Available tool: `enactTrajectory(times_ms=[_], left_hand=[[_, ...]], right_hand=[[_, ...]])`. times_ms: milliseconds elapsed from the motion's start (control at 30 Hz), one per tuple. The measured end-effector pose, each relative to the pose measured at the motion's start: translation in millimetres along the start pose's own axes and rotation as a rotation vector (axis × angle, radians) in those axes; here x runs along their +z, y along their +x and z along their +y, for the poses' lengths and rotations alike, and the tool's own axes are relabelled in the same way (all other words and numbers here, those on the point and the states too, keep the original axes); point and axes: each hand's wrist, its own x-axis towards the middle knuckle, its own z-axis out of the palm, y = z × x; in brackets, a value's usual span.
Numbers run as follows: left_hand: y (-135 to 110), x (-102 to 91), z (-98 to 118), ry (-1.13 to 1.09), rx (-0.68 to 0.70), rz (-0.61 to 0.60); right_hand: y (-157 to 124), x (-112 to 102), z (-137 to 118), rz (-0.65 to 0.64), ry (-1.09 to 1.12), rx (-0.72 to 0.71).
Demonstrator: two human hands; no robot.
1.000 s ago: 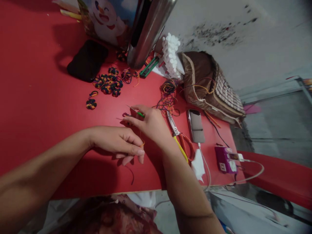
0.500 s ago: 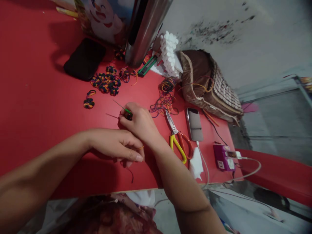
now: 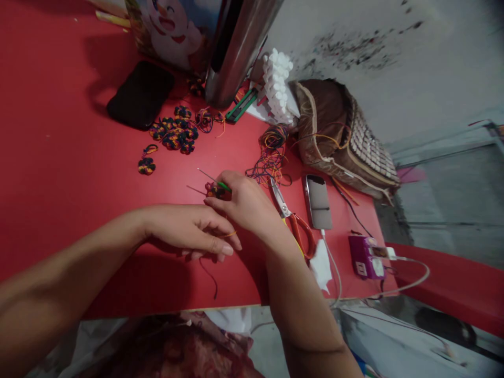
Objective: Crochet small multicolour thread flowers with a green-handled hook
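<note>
Pinching right hand (image 3: 242, 199): green hook (image 3: 225, 186).
Thread flower (image 3: 213, 190): just uncovered, work in view.
Left hand (image 3: 192, 231): loosely curled, orange thread (image 3: 231, 233) across it; grip unclear.

The scissors (image 3: 285, 210) lie on the table (image 3: 71, 157) (one handle partly hidden by the right forearm (image 3: 291, 262)). Just left of them is the right hand (image 3: 244, 202); farther left, the left hand (image 3: 192, 228). Right of the scissors lies the phone (image 3: 318, 202), and well to the right, the socket block (image 3: 359, 256). Behind their tips sits the cord tangle (image 3: 274, 136); behind and right, the bag (image 3: 326, 113); far behind and left, the flask (image 3: 236, 47). The flower pieces (image 3: 179, 137) lie left and behind, the pouch (image 3: 139, 94) farther off that way.
</note>
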Motion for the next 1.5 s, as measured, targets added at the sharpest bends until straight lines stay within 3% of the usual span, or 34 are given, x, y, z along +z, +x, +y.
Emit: enactTrajectory(times_ms=[67,133,233,300,367,467,733,933,1233,1500], left_hand=[[0,1.0,0,-0.001,0.019,0.044],[1,1.8,0,0.012,0.077,0.147],[3,1.9,1,0.04,0.225,0.428],[4,0.5,2,0.035,0.293,0.646],[4,-2.1,3,-0.045,0.324,0.824],[4,-7.1,3,-0.248,0.343,0.947],[7,-12.6,3,-0.429,0.487,0.963],[10,-10.6,4,-0.44,0.497,0.957],[2,-14.1,6,-0.486,0.399,0.884],[-2,-23.3,6,-0.673,0.472,0.802]], right_hand=[[2,1,2,-0.017,0.121,0.005],[5,1,5,0.005,0.385,0.025],[8,-2,10,0.095,0.885,0.092],[9,-6,11,0.122,1.106,0.144],[9,-8,10,0.119,1.196,0.182],[10,-7,6,0.134,1.26,0.19],[10,7,-11,0.037,1.466,0.279],[13,10,-16,0.007,1.555,0.334],[12,5,-8,0.146,1.427,0.287],[17,0,-1,0.096,1.544,0.348]])
